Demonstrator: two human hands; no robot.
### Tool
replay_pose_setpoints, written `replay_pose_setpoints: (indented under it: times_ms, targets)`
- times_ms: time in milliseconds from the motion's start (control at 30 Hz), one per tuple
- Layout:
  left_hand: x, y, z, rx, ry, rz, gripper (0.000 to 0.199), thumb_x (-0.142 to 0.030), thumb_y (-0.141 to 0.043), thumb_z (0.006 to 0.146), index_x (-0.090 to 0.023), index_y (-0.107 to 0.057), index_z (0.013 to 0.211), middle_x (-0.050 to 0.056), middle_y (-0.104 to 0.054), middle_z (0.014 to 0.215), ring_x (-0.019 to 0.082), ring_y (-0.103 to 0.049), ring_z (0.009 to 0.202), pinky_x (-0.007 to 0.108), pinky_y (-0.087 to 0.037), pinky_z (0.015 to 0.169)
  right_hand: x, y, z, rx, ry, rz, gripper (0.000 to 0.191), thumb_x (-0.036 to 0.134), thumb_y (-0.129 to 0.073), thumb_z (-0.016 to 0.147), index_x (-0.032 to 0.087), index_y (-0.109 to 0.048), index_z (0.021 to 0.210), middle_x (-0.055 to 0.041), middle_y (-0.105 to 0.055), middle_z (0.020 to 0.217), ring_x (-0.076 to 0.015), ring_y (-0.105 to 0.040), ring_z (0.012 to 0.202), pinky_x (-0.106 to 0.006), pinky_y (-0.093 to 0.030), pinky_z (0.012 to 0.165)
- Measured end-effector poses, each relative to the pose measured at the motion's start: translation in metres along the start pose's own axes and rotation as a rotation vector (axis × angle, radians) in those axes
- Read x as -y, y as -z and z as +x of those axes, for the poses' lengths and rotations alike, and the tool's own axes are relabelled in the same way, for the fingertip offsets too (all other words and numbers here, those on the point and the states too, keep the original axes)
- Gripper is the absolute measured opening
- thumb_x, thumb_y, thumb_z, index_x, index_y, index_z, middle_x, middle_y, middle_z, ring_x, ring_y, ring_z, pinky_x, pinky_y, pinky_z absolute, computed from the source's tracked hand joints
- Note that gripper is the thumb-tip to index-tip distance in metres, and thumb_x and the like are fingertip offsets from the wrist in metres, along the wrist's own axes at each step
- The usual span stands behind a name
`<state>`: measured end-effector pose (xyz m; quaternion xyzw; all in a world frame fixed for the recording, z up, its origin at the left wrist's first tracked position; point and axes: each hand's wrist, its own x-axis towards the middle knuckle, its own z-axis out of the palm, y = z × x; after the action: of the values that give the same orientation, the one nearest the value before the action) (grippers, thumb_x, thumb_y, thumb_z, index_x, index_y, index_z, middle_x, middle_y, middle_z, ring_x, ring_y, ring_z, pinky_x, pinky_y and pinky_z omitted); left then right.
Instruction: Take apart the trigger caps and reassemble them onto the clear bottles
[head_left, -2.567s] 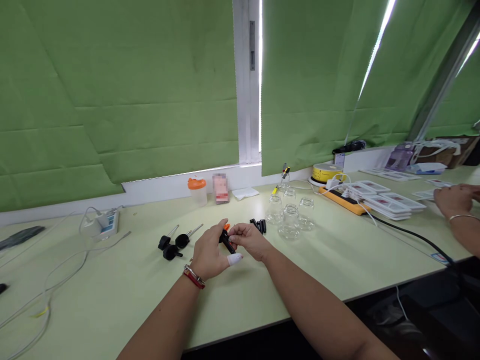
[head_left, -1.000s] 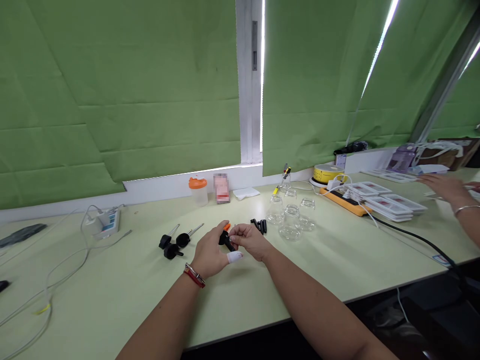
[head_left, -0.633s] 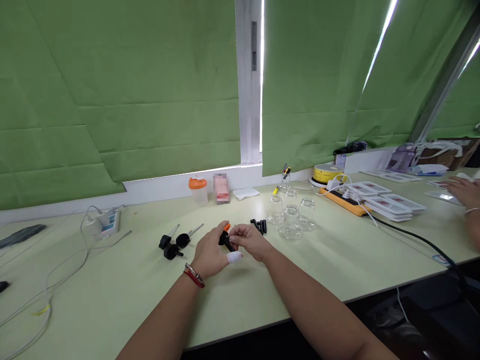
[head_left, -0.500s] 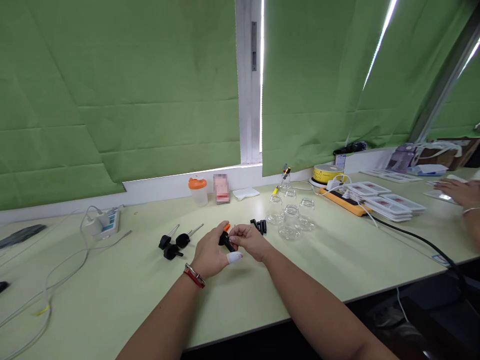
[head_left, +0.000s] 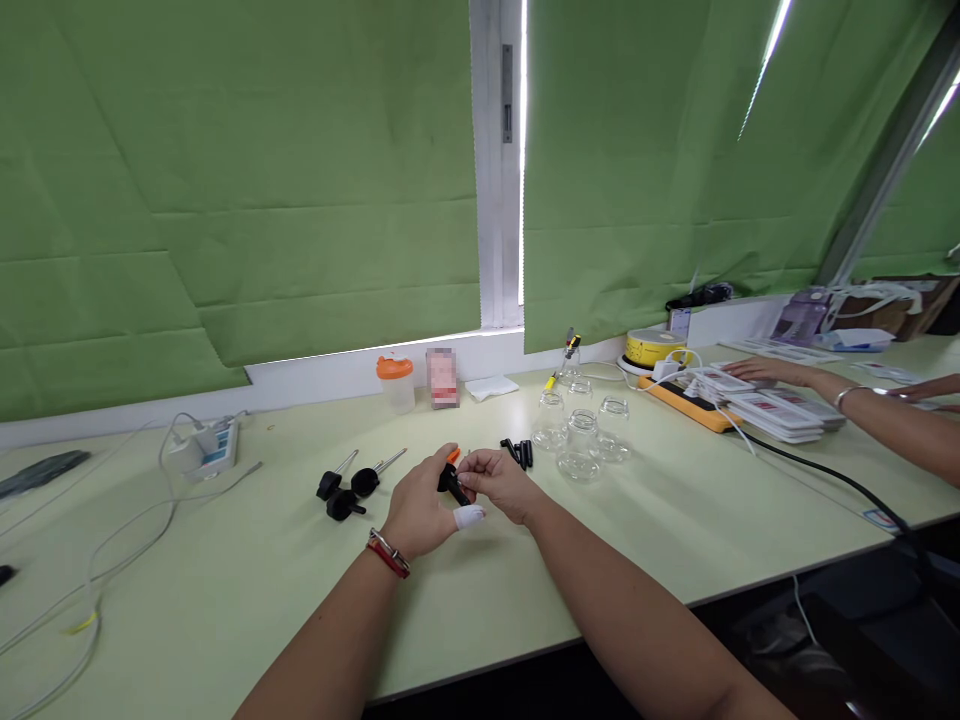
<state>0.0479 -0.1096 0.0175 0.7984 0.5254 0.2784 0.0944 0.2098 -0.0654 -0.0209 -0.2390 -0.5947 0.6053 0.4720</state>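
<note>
My left hand [head_left: 421,508], with white tape round its thumb, is closed on a black part [head_left: 453,484] that has a bit of orange at its top. My right hand [head_left: 501,482] pinches at the right side of this same part; whatever small piece its fingertips hold is hidden. Left of my hands lie three black caps [head_left: 366,481] with thin stems. Beyond my right hand is a small group of black tubes [head_left: 526,454], and clear glass jars [head_left: 580,450] stand to the right of them.
An orange-lidded cup [head_left: 396,386] and a pink box [head_left: 443,380] stand by the wall. A power strip [head_left: 217,450] with cables is at the left. On the right are an orange power strip [head_left: 694,405], stacked cards [head_left: 776,415] and another person's hand [head_left: 772,371].
The other person's hand has moved left onto the stacked cards, and a second hand shows at the right edge. My own hands have hardly moved.
</note>
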Motion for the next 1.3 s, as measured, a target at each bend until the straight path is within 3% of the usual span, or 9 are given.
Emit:
replay_pose_setpoints:
  times_ms: [600,1000,1167,1300]
  targets:
    - [0.005,-0.005,0.001,-0.030,-0.050,0.030,0.089,-0.056,-0.069,0.063,-0.019,-0.036,0.137,0.014,-0.056,0.128,0.031,-0.054,0.114,0.044,-0.045,0.094,-0.003,0.001,0.002,0.004,0.017,0.008,0.028,0.038,-0.077,0.068,0.014,-0.064,0.077,0.0015,-0.059,0.059,-0.0112,-0.054,0.054,-0.028,-0.044,0.058]
    - [0.008,-0.009,0.001,-0.062,-0.096,0.082,0.084,-0.051,-0.071,0.064,-0.021,-0.038,0.135,0.013,-0.054,0.125,0.032,-0.053,0.113,0.046,-0.045,0.093,-0.004,0.001,0.004,-0.010,0.017,0.023,0.031,0.039,-0.077,0.067,0.014,-0.064,0.079,0.0014,-0.060,0.061,-0.0105,-0.053,0.053,-0.027,-0.044,0.057]
    - [0.012,-0.010,0.003,-0.090,-0.066,0.128,0.087,-0.051,-0.070,0.063,-0.019,-0.037,0.137,0.015,-0.048,0.131,0.034,-0.049,0.118,0.048,-0.042,0.097,-0.005,-0.002,0.003,-0.029,-0.063,0.058,0.041,0.044,-0.077,0.066,0.016,-0.061,0.092,0.0021,-0.061,0.064,-0.0098,-0.052,0.050,-0.025,-0.041,0.052]
    - [0.019,-0.014,0.004,-0.145,-0.074,0.174,0.094,-0.051,-0.073,0.058,-0.021,-0.034,0.138,0.015,-0.043,0.135,0.035,-0.042,0.125,0.050,-0.037,0.102,-0.006,-0.004,0.001,0.060,-0.162,-0.012,0.039,0.051,-0.072,0.070,0.014,-0.063,0.077,0.0017,-0.058,0.059,-0.0091,-0.047,0.050,-0.023,-0.034,0.049]
